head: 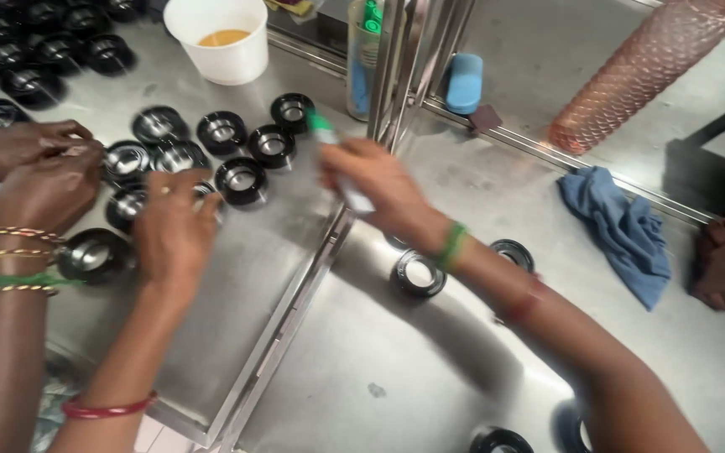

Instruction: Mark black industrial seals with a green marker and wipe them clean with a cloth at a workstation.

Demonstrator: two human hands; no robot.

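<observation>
the work in hand looks like the dabbing step: my right hand [379, 189], just right of the frame's centre, has its fingers closed around a white tube with a green cap [322, 130]. the capped end points up and to the left, towards the black round rings with shiny metal centres [241, 180] grouped in the upper left. that wrist is bent, and the forearm runs off to the lower right corner.

my left hand [174, 231] comes up from the bottom edge, back of the hand to the camera, fingers curled down together over a ring at the near side of the group. the blur hides whether they pinch it or only rest on it.

the rings sit on a flat steel tray [245, 277] filling the left half. one more black ring [417, 275] lies apart on the steel table [430, 369], just under my right wrist.

i judge the next move needs the tube's tip brought steadily over one ring while my left hand keeps that ring from sliding.

at the far left edge a co-worker's two hands [44, 184] work close together on another ring, near mine but not touching.
</observation>
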